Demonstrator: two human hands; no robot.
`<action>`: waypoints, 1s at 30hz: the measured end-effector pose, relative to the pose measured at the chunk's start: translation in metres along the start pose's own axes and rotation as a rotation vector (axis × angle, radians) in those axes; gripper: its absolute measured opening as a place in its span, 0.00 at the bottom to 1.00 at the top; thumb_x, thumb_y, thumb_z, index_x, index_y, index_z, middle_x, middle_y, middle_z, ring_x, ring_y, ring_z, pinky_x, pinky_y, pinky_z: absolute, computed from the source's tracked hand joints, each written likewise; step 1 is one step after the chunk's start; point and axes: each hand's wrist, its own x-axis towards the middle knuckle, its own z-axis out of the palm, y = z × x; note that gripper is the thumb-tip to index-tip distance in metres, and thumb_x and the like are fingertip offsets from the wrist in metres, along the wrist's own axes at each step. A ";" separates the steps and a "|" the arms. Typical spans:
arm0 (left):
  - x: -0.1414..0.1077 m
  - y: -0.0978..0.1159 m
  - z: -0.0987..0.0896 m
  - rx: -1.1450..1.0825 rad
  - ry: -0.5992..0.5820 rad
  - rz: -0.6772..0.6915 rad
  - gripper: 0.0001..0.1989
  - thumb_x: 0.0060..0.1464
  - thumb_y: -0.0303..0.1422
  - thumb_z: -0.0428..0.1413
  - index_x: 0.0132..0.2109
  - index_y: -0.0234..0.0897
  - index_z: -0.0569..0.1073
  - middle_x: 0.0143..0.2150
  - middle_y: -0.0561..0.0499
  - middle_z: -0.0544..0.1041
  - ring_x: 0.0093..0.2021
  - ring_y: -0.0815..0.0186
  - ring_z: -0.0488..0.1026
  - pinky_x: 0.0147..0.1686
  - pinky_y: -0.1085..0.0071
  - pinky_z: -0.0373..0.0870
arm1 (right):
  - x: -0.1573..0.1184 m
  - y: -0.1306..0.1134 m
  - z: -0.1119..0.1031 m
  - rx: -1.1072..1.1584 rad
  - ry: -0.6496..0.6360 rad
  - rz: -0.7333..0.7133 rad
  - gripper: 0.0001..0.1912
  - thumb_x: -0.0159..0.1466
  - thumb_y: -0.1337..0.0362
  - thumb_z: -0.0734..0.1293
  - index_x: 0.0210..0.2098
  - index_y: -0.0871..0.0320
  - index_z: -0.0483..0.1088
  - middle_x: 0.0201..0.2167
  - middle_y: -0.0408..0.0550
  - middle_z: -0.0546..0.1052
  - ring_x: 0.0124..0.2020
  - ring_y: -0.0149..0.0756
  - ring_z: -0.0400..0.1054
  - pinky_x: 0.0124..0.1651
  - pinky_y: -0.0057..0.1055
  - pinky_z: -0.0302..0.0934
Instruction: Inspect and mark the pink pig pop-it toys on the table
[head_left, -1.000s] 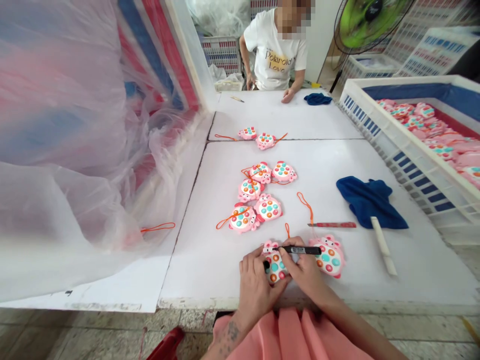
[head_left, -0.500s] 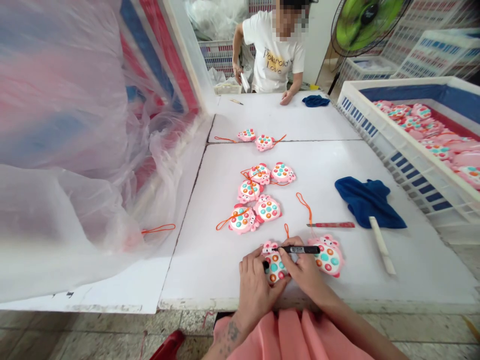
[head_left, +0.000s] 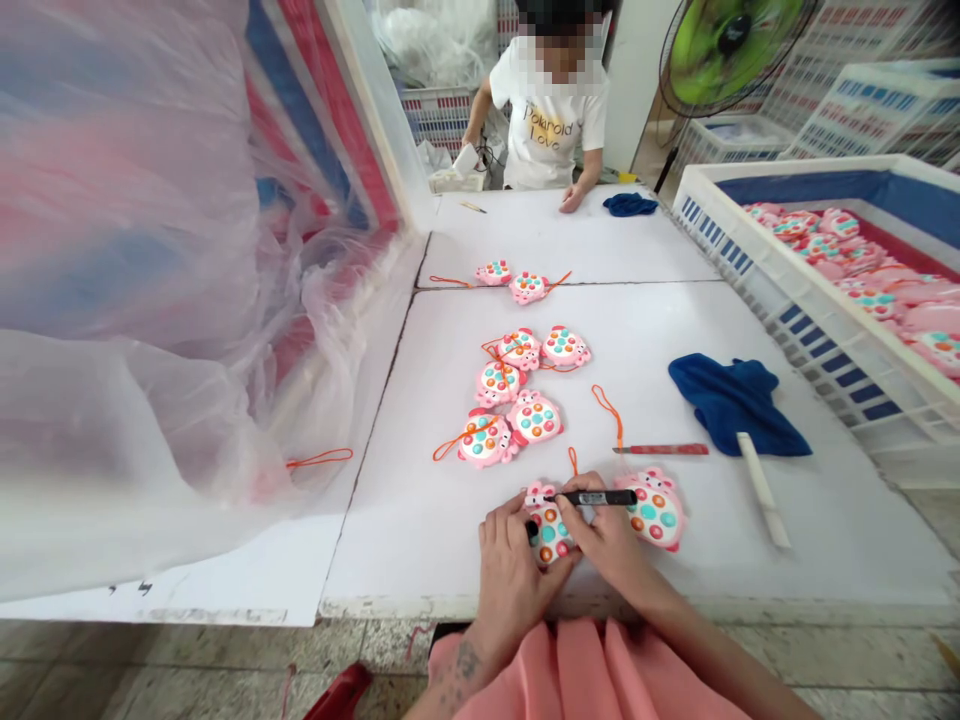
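At the table's near edge, my left hand (head_left: 511, 560) grips a pink animal-shaped pop toy (head_left: 551, 530) with coloured round buttons, its fingers on the left side and thumb below. A black marker cap (head_left: 532, 529) shows by those fingers. My right hand (head_left: 604, 535) pinches a black marker (head_left: 600, 497), whose tip meets the face of the toy. Just right of this hand lies another pink pop toy (head_left: 655, 510). Ahead of my hands, several more pop toys (head_left: 535, 417) with orange cord loops lie grouped on the white table (head_left: 405, 510).
A red craft knife (head_left: 661, 450), a blue cloth (head_left: 739, 400) and a white stick (head_left: 763, 490) lie to the right. A white crate (head_left: 817, 350) of pink toys stands beyond. Plastic sheeting (head_left: 187, 450) hangs at left. Across the table stands a person (head_left: 551, 130); a green fan (head_left: 731, 50) is behind.
The person across the table has leaned forward with head lowered, and the white object in that person's hand has swung left. My hands, the marker and the toy look nearly unmoved.
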 end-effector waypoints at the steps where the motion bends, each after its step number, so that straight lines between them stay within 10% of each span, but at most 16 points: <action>1: 0.000 0.000 0.000 0.001 -0.002 -0.001 0.26 0.49 0.46 0.62 0.48 0.35 0.64 0.51 0.37 0.71 0.50 0.51 0.69 0.45 0.51 0.68 | 0.000 -0.001 0.000 0.002 0.004 0.004 0.03 0.66 0.62 0.61 0.37 0.54 0.64 0.32 0.45 0.71 0.35 0.36 0.68 0.39 0.33 0.64; 30: 0.000 0.000 0.000 0.022 0.015 0.011 0.26 0.49 0.47 0.61 0.47 0.35 0.65 0.50 0.37 0.71 0.49 0.50 0.70 0.44 0.52 0.69 | 0.001 0.000 -0.001 0.062 -0.015 0.005 0.03 0.66 0.62 0.61 0.37 0.54 0.65 0.32 0.45 0.71 0.35 0.37 0.68 0.40 0.33 0.66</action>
